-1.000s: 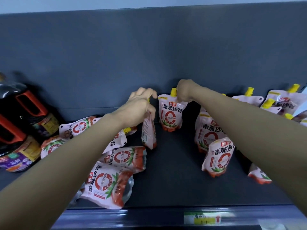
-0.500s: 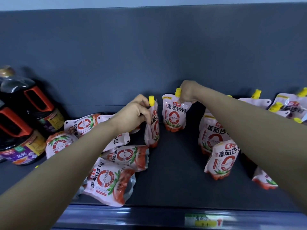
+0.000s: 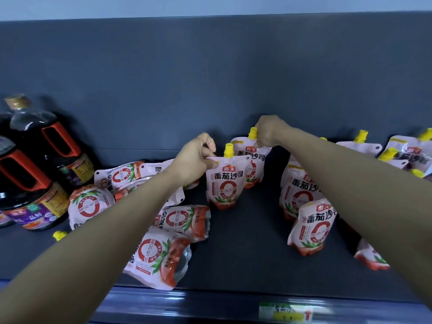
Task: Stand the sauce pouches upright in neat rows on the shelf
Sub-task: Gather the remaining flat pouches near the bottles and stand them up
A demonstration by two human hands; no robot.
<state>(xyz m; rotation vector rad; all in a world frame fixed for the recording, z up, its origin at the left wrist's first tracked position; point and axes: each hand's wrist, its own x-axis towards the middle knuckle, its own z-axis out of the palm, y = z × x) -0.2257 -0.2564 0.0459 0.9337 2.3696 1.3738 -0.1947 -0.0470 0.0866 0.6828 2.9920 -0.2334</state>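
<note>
left hand (image 3: 196,157) pinched top corner of upright front pouch (image 3: 225,185), right hand (image 3: 268,132) gripped top of back pouch (image 3: 254,160), other pouches (image 3: 161,253) lay flat on shelf (image 3: 245,249)

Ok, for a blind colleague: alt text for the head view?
The left hand pinches an upright sauce pouch by its top corner; the right hand grips a second pouch behind it. Other pouches lie toppled on the shelf.

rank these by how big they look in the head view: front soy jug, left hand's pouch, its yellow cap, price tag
1. soy jug, partly cut off by the frame edge
2. pouch in the left hand
3. price tag, nearest the camera, so unsure
4. cap
</note>
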